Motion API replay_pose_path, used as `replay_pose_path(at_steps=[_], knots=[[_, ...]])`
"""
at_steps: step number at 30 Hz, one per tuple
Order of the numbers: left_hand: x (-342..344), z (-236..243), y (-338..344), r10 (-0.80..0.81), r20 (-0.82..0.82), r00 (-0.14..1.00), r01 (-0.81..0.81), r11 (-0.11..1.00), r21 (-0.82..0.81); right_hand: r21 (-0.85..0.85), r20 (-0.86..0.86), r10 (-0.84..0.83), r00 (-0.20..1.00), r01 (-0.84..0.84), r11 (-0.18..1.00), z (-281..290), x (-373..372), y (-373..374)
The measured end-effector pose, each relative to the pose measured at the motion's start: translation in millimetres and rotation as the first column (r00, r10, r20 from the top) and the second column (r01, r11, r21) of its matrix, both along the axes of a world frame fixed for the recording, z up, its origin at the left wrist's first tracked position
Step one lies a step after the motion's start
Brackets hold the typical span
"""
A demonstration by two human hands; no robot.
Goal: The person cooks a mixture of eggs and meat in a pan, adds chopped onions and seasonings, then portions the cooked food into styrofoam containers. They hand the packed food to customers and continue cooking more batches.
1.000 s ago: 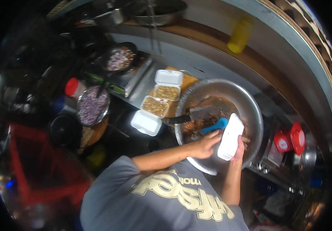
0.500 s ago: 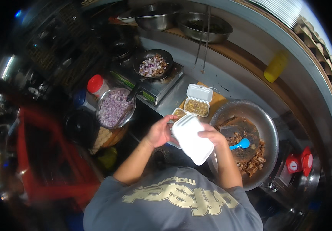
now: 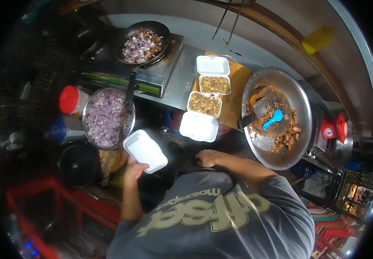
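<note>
A white foam food box is in my left hand, its thumb pressed over the near rim. It hangs beside the metal bowl of chopped purple onions. By the front of my grey shirt, my right hand has its fingers curled in; what they hold, if anything, is hidden. Ahead of that hand, a lidded foam box lies open with chopped brown-and-yellow food in its base. Behind it stands a second filled box, its lid folded back against the wall side.
A wooden board lies under the filled boxes. At right, a big metal basin holds chopped meat, a cleaver and a blue spoon. Back left, a frying pan of meat and onions sits on a gas stove, its handle jutting forward.
My right hand has let go of the foam box and come back to my shirt front. The box has moved left in my left hand. My view has shifted too, showing both filled boxes fully.
</note>
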State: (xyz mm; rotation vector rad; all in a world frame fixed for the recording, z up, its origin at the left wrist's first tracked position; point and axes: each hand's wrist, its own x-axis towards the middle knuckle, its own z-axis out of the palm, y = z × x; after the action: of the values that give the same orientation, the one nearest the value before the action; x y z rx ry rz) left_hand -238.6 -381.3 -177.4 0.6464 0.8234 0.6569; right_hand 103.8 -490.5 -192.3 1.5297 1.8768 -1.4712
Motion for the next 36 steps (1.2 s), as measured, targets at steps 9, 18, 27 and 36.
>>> replay_pose_path(at_steps=[9,18,27,36], knots=[[90,-84,-62,0.275,-0.153,0.949,-0.299,0.941,-0.160,0.286,0.581,0.443,0.683,-0.680,0.675,58,48,33],[333,-69,1,0.622,0.168,0.765,-0.549,0.765,-0.336,0.190,0.525,0.409,0.746,-0.571,0.799,99,166,139],[389,-60,1,0.720,-0.194,0.667,-0.745,0.642,-0.179,0.202,0.199,0.194,0.961,-0.234,0.951,61,200,191],[366,-44,30,0.543,-0.267,0.796,-0.594,0.786,-0.174,-0.020,0.057,-0.011,0.998,0.012,1.000,42,200,187]])
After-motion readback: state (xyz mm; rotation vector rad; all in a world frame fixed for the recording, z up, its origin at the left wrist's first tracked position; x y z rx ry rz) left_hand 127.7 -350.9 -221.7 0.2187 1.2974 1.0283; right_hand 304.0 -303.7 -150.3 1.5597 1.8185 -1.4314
